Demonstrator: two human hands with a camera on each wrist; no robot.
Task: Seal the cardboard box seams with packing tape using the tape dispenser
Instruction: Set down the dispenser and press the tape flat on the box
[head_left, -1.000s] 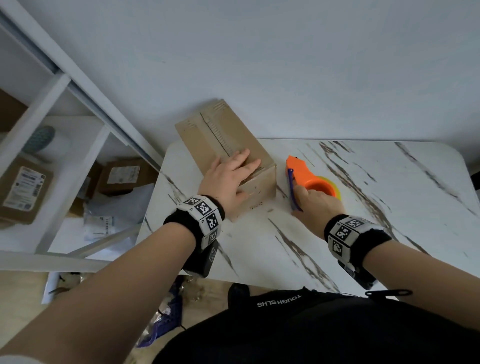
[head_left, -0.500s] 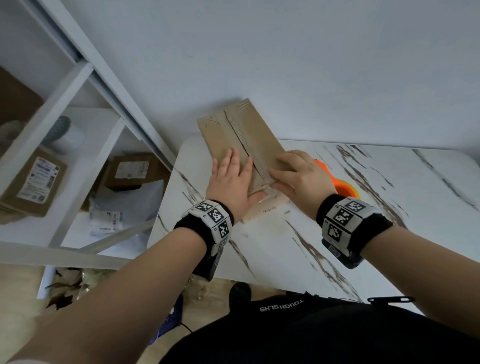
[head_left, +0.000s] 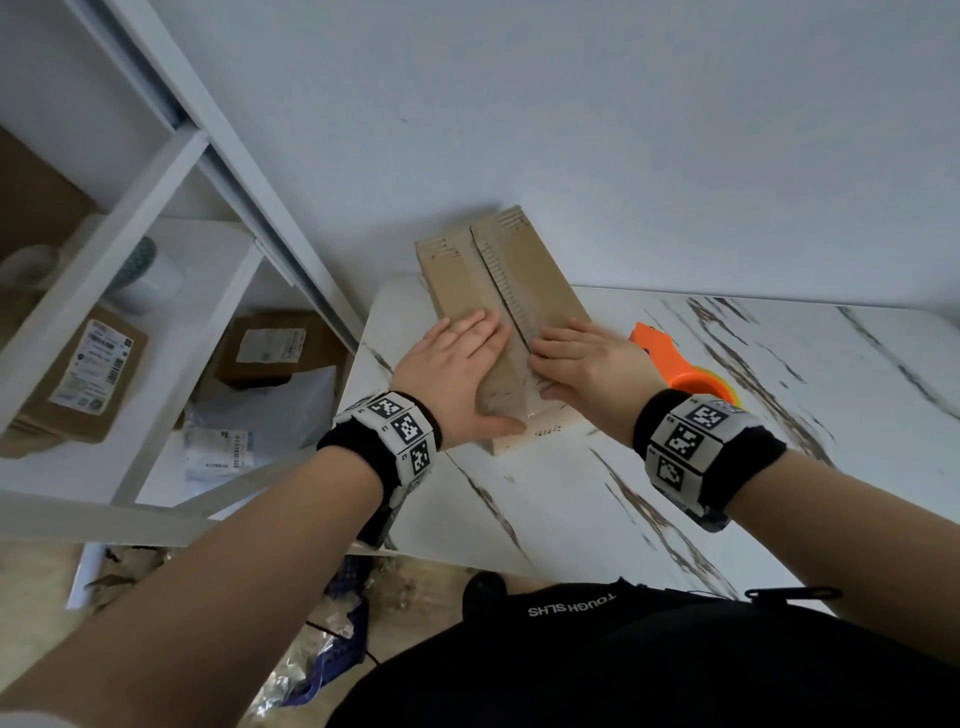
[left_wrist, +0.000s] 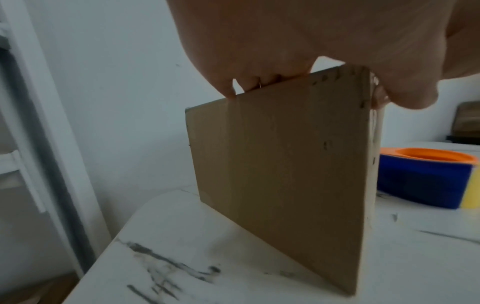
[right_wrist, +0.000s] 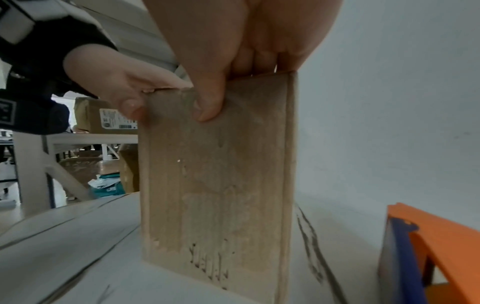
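A brown cardboard box (head_left: 524, 291) stands at the far left corner of the marble table (head_left: 571, 499). A dark seam runs between its two top flaps. My left hand (head_left: 462, 358) lies flat on the left flap, fingers straight. My right hand (head_left: 576, 356) lies flat on the right flap beside the seam. In the right wrist view the box (right_wrist: 218, 174) shows its near end, with my right thumb (right_wrist: 209, 102) lying down over it. The orange and blue tape dispenser (head_left: 685, 371) sits on the table just right of the box, with no hand on it.
A white shelf unit (head_left: 130, 249) stands left of the table, holding labelled cardboard parcels (head_left: 88, 374) and plastic mailers. Bags and clutter lie on the floor below. A white wall runs close behind the box. The table stretches out to the right of the dispenser.
My right hand let go of the tape dispenser and moved left onto the box top. Both hands now press the flaps on either side of the seam.
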